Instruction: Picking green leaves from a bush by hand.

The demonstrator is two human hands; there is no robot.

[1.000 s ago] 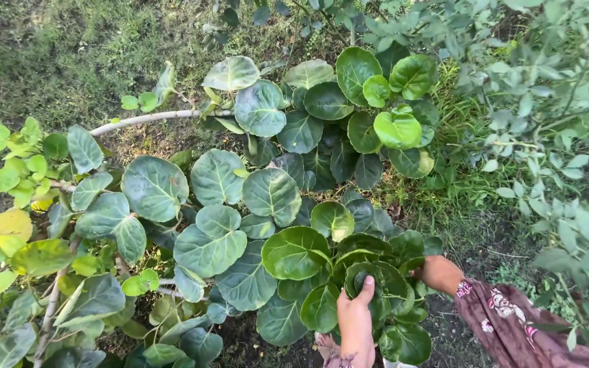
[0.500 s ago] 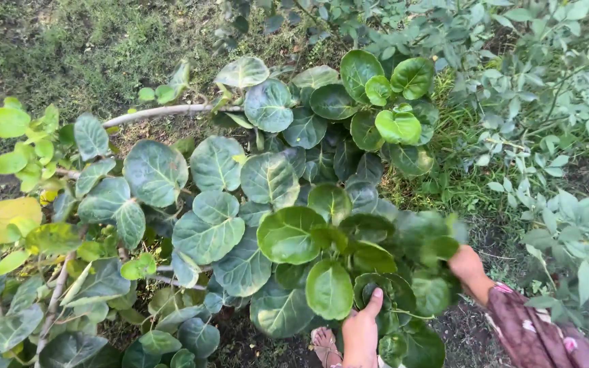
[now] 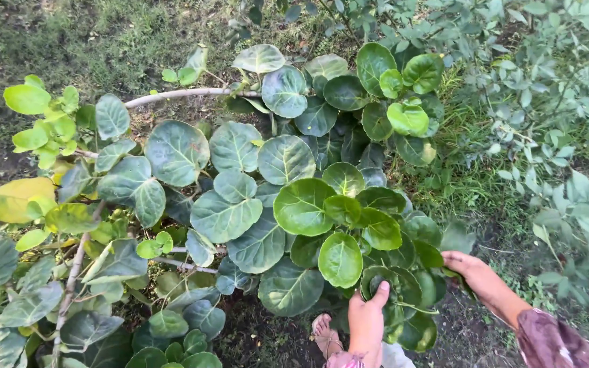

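Observation:
A shrub with large round green leaves [image 3: 301, 204] fills the middle of the head view. My left hand [image 3: 366, 317] rises from the bottom edge, and its thumb and fingers pinch a dark round leaf [image 3: 384, 281] low on the near side of the bush. My right hand [image 3: 470, 267] reaches in from the lower right in a patterned maroon sleeve [image 3: 559, 344]. Its fingers touch the leaves [image 3: 431, 257] at the bush's right edge; whether they grip one I cannot tell.
A bare pale branch [image 3: 172, 96] runs across the upper left. Yellow-green leaves [image 3: 32, 129] stand at the left, and a grey-green small-leaved bush [image 3: 560, 88] at the right. Grass and dark soil lie around. My sandalled foot [image 3: 322, 330] shows below the leaves.
My right hand has moved down and outward along the bush's right edge. The leaf cluster has swung upward and left. My left hand stays pinched on the low dark leaf.

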